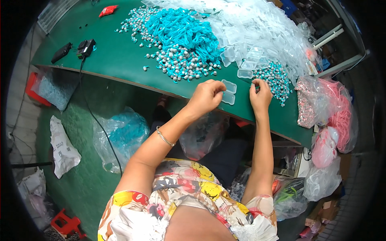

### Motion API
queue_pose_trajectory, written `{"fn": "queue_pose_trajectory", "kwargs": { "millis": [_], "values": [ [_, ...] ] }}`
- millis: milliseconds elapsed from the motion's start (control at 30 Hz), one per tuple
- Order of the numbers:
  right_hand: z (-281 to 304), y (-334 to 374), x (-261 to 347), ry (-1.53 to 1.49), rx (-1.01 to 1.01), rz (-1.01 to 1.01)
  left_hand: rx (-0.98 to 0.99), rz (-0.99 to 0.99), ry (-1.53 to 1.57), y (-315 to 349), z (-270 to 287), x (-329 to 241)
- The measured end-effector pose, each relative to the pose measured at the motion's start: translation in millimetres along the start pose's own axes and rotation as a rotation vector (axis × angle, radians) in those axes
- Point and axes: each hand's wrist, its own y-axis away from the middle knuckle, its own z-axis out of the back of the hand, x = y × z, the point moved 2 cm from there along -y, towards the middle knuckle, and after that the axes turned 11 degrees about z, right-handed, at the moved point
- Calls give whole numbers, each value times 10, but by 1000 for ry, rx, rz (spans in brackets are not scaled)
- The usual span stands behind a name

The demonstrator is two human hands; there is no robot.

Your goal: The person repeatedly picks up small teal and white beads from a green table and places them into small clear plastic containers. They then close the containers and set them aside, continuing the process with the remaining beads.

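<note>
Your left hand is curling its fingers over the near edge of an open clear plastic case, which is lying on the green table just to the right of that hand, its two halves spread one above the other; whether your fingertips are actually gripping it or only touching is hard to tell, since the knuckles are covering the contact. Your right hand is sitting a little to the right of the case, apart from the left, with its fingers bunched together and pinching at something too small to make out. Just beyond your right hand, a patch of teal-corded beads is spreading over the table, and another clear case is lying beyond the gap between your hands. Farther out, a heap of clear cases is piling up past both hands, with a tangle of turquoise cords and grey beads beyond your left hand.
</note>
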Motion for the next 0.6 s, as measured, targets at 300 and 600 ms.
{"fn": "queue_pose_trajectory", "kwargs": {
  "millis": [300, 600],
  "values": [
    [69, 428, 685, -265, 123, 165, -6, -131, -236, 68, -4, -73],
    [23, 319, 741, -90, 192, 229, -21, -118, -322, 25, -42, -39]
  ]
}}
